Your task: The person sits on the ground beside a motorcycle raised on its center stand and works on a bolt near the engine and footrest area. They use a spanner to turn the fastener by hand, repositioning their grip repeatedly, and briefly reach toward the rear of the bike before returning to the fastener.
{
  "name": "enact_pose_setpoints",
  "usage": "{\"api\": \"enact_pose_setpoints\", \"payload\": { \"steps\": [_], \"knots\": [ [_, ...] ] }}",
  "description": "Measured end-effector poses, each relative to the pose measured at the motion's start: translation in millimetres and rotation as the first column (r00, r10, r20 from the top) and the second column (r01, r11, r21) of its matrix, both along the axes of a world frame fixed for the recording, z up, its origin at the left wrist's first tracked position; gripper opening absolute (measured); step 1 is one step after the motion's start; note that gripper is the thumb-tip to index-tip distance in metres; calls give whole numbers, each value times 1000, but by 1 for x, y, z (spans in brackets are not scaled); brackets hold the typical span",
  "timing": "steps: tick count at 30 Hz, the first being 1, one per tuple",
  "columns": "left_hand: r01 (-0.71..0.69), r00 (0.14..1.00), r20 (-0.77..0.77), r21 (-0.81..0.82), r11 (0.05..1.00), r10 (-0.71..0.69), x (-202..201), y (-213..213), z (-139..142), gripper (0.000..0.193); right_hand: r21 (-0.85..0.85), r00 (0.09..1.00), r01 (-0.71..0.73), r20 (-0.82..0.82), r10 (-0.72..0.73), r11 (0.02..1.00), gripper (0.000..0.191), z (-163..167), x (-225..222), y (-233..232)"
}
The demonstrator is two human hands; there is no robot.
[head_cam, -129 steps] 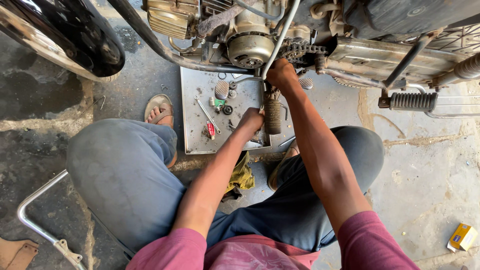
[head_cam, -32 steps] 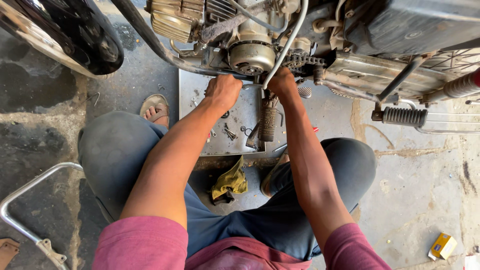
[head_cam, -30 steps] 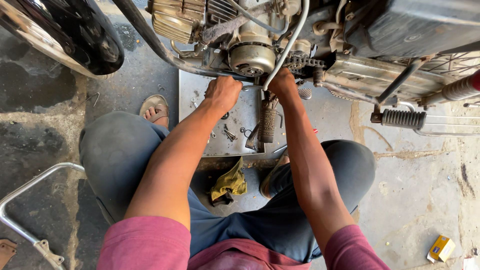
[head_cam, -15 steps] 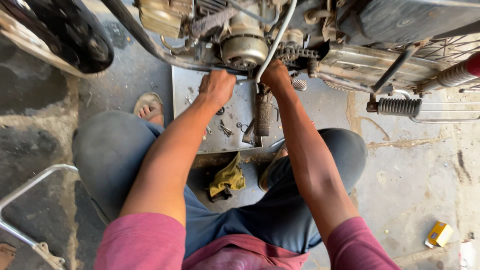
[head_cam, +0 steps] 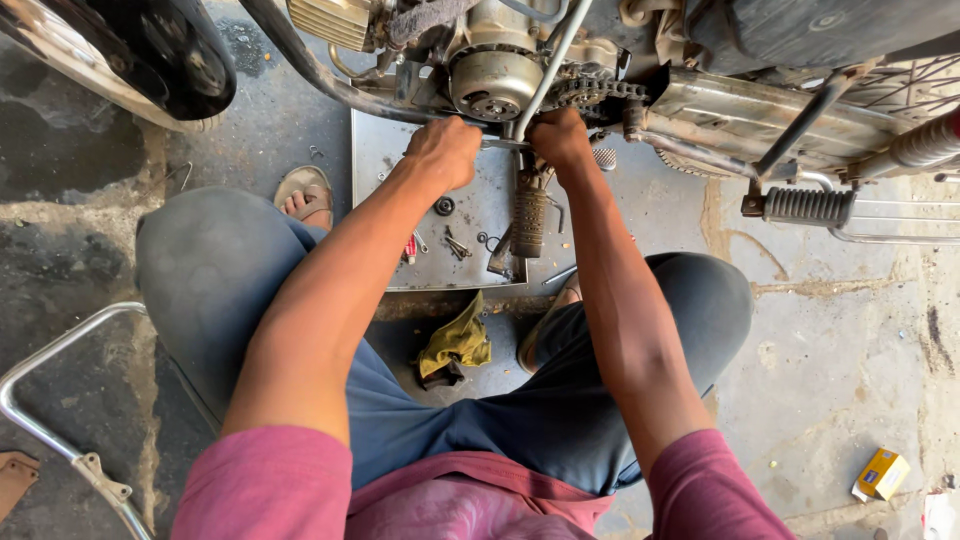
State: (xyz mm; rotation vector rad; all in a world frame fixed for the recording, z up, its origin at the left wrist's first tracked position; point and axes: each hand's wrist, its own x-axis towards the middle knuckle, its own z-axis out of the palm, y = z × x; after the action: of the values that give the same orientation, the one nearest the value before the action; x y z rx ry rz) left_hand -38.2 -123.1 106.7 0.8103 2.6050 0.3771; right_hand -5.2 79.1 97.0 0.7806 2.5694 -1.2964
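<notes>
A motorcycle engine [head_cam: 495,80] with a round metal cover and a chain [head_cam: 590,90] hangs over a grey metal tray [head_cam: 480,215]. My left hand [head_cam: 445,150] is closed in a fist around a thin metal tool [head_cam: 497,144] just below the engine. The tool's shaft runs right toward my right hand [head_cam: 560,135]. That hand is curled tight against a fitting at the engine's underside, beside a slanted chrome tube [head_cam: 545,60]. What its fingers enclose is hidden. A ribbed rubber-sleeved lever [head_cam: 530,220] hangs below the hands.
Small bolts, washers and a red-handled tool [head_cam: 408,250] lie on the tray. A yellow rag [head_cam: 455,345] sits between my knees. The front tyre [head_cam: 150,50] is far left, a footrest [head_cam: 805,205] right, a chrome bar [head_cam: 50,400] lower left, a yellow box [head_cam: 880,472] lower right.
About four seconds ago my left hand was down at the tray by the rubber-sleeved lever; it has risen to the engine's underside. During the last second both hands stay put.
</notes>
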Motion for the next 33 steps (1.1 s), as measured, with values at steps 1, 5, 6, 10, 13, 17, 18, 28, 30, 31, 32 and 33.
{"api": "enact_pose_setpoints", "payload": {
  "steps": [1,5,6,10,13,17,18,28,30,31,32,33],
  "knots": [
    [-35,998,48,13,999,35,2,4,0,23,-86,995,-39,-90,31,996,23,4,6,1],
    [-137,981,-84,337,932,174,18,13,-1,24,-197,923,-51,-384,-30,979,24,17,32,6],
    [-100,971,-142,490,866,193,24,12,-1,25,-254,913,-92,-408,-20,963,23,21,38,9],
    [-145,973,-17,733,664,232,45,16,7,29,-623,969,-160,-246,2,765,23,50,60,24],
    [-341,933,340,722,602,120,54,24,18,26,-524,920,-273,-387,60,806,17,68,71,24],
    [-348,927,373,803,483,48,59,22,26,26,-522,931,-190,-364,-15,831,19,99,77,31],
    [-483,847,530,737,474,40,60,18,25,22,-516,930,-179,-366,-27,838,24,107,77,33],
    [-619,782,621,762,189,56,73,37,37,32,324,802,-72,-544,248,943,40,114,108,-9],
    [-449,857,516,738,504,9,80,37,49,28,-156,868,-131,-496,38,979,38,105,107,-14],
    [-340,885,464,691,638,-32,81,36,54,29,-389,900,-134,-433,-52,912,38,101,105,-13],
    [-349,858,480,805,480,-182,82,35,58,35,-404,891,-151,-451,-53,902,40,99,104,-10],
    [-370,823,461,878,304,-330,84,33,60,46,-419,882,-168,-468,-53,892,43,97,106,-5]
  ]
}}
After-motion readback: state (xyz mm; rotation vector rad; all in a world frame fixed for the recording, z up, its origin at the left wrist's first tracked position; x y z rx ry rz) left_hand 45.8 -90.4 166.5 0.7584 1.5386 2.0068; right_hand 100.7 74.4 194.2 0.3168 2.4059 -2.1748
